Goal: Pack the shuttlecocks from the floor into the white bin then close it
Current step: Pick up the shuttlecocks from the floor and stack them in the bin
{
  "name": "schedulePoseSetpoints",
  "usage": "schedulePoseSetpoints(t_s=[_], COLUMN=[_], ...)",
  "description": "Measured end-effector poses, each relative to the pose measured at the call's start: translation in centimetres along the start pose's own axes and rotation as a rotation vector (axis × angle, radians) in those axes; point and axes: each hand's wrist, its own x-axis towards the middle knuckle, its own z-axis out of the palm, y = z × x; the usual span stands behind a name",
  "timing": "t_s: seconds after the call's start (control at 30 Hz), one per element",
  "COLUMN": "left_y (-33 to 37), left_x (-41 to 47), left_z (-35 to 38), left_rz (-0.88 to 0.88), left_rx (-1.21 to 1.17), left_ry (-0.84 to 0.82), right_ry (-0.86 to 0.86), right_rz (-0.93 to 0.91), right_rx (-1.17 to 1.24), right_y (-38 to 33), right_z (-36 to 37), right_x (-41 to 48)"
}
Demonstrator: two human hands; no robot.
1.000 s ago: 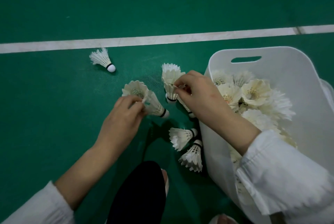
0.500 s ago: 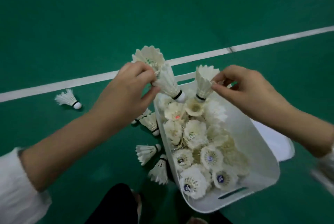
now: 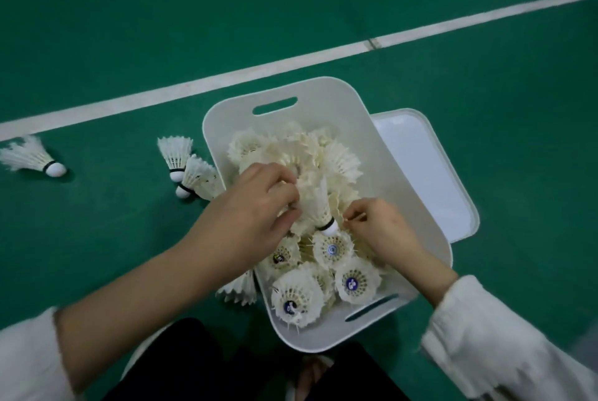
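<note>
The white bin (image 3: 323, 93) stands on the green floor, packed with several white feather shuttlecocks. Both hands are down inside it. My left hand (image 3: 255, 206) grips the feathers of a shuttlecock (image 3: 318, 206) whose cork tip points toward me, pressed among the others. My right hand (image 3: 382, 229) pinches the feather edge of a shuttlecock beside it; what it holds is mostly hidden. On the floor left of the bin lie two shuttlecocks (image 3: 187, 167) together, one more (image 3: 29, 158) at the far left, and another (image 3: 239, 289) partly under my left wrist.
The bin's white lid (image 3: 430, 174) lies flat on the floor, tucked under the bin's right side. A white court line (image 3: 291, 64) runs diagonally behind the bin. My dark-clad knee (image 3: 194, 365) and a sandalled foot sit at the bottom edge.
Both hands carried shuttlecocks up from the floor, over the bin, and have now lowered them into the pile. The view has swung over the bin.
</note>
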Motion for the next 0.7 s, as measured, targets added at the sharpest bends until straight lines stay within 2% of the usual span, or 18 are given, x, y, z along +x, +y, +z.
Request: schedulePoseSetpoints(t_s=[0.13,0.2,0.23,0.3,0.37,0.43,0.53,0.7], left_y=[-0.8,-1.2,-1.3,-1.4,-1.3,-1.1,-0.8,-0.7], left_x=[-0.1,-0.1,-0.1,0.0,0.2,0.5,1.0,0.9], left_z=[-0.3,-0.4,-0.5,-0.6,-0.7,-0.8,-0.9,-0.8], left_rz=[-0.012,-0.031,-0.035,-0.039,-0.037,-0.028,-0.016,0.008], left_rx=[0.021,0.012,0.011,0.018,0.024,0.021,-0.004,-0.047], left_ry=[0.013,0.041,0.051,0.061,0.062,0.06,0.06,0.072], right_ry=[-0.024,-0.051,-0.02,0.158,0.314,0.262,0.081,0.212], right_rz=[0.012,0.01,0.0,-0.078,-0.212,-0.373,-0.533,-0.597], right_rx=[0.039,-0.026,-0.068,-0.085,0.085,0.277,0.237,0.035], right_y=[-0.1,-0.2,-0.1,-0.6,-1.9,-3.7,-5.5,-5.8], right_z=[-0.1,-0.6,-1.0,-2.4,-3.8,-4.5,-3.5,-2.1], right_x=[0.3,-0.2,-0.6,-1.6,-2.7,-3.6,-4.0,-3.2])
